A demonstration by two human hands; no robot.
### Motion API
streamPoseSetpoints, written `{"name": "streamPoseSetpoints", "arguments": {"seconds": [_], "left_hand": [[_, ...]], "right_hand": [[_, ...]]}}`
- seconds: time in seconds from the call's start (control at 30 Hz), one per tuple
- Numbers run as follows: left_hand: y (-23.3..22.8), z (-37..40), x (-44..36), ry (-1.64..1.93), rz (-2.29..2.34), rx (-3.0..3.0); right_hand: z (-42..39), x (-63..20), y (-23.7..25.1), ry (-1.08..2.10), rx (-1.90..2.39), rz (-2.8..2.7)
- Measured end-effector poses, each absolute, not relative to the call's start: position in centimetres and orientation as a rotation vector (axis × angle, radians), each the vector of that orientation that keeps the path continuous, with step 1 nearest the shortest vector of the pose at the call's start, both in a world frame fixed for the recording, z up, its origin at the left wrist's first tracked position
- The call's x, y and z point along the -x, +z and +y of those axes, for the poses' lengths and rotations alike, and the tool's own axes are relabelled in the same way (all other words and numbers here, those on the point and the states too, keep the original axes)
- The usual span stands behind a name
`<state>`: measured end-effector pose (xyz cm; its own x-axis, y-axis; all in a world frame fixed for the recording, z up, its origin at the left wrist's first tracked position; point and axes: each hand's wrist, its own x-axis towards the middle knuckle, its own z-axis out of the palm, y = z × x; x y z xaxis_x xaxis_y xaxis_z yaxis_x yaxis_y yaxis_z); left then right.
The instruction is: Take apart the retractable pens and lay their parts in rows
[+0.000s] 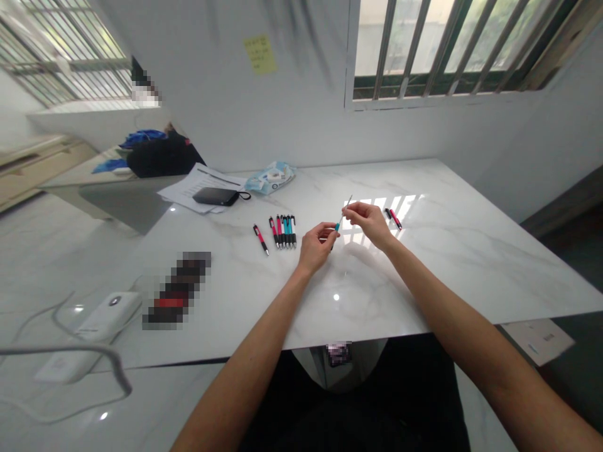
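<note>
Above the middle of the white marble table [424, 276], my left hand [316, 245] and my right hand [370, 223] are close together. Each pinches one end of a thin pen refill [343, 213] with a teal tip, which slants up to the right. The lower end sits in my left fingers, and my right fingers grip it higher up. A row of several red and teal pens [283, 231] lies just left of my hands. One red pen [260, 238] lies apart from that row. A red and black pen [394, 218] rests to the right of my right hand.
At the back left lie papers [188, 185] with a black case [217, 196] on them, and a pack of wipes [271, 177]. A white device with a cable [106, 317] and a blurred dark item [176, 292] sit at the front left. A second table stands further left.
</note>
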<state>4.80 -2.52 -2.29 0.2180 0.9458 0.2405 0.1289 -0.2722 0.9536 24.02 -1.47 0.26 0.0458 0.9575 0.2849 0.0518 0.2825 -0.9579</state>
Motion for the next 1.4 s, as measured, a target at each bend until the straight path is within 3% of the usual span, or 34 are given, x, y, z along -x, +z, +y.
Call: {"name": "streamPoseSetpoints", "arguments": {"seconds": [0.17, 0.9, 1.13, 1.4], "left_hand": [[-2.6, -1.9, -4.6, 1.227, 1.092, -1.586], [-2.3, -1.2, -3.7, 1.43, 1.207, -1.413], [-2.5, -1.3, -3.6, 1.395, 1.219, -1.441], [-2.2, -1.6, -4.0, 1.318, 1.196, -1.51]], "right_hand": [[-1.3, -25.0, 0.9, 0.938, 1.001, -1.178], [-2.5, -23.0, -0.7, 0.626, 1.188, -1.967], [-1.5, -28.4, 0.9, 0.257, 1.638, -1.817], [0.0, -31.6, -0.6, 0.153, 2.016, -1.626]]}}
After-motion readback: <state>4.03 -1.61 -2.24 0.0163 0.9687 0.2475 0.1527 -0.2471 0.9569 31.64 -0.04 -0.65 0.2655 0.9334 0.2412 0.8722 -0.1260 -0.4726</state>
